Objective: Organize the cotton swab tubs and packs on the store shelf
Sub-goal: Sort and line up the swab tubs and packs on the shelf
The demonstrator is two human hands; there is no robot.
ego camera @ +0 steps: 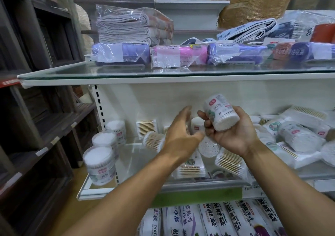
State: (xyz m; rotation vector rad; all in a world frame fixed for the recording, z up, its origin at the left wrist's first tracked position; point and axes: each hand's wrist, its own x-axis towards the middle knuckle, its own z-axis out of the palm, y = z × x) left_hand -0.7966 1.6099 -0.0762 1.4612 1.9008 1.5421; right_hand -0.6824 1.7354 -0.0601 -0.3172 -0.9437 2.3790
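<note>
Rolls of plastic wrap (215, 219) lie nearest, on the lowest shelf under the two forearms. On the far left stand dark wooden shelves (36, 97). At the left end of the middle shelf (126, 190), three round cotton swab tubs (100, 165) stand upright in a row from near to far, white tips showing through their lids. Right of them, flat packs of wooden-stick swabs (146, 128) lean at the back, and a further pack (189, 168) lies near the front edge. The left hand (178, 136) hovers over the middle of the shelf, fingers straight and spread, holding nothing. Just beside it, the right hand (233, 132) curls its fingers and thumb round a small cotton swab tub (220, 112), held tilted above the shelf, its swab tips facing the camera. At the right, more tubs and packs (297, 137) lie in a loose jumble. On the glass shelf (108, 72) above sit bagged rolls (179, 56) and folded cloths (125, 28).
</note>
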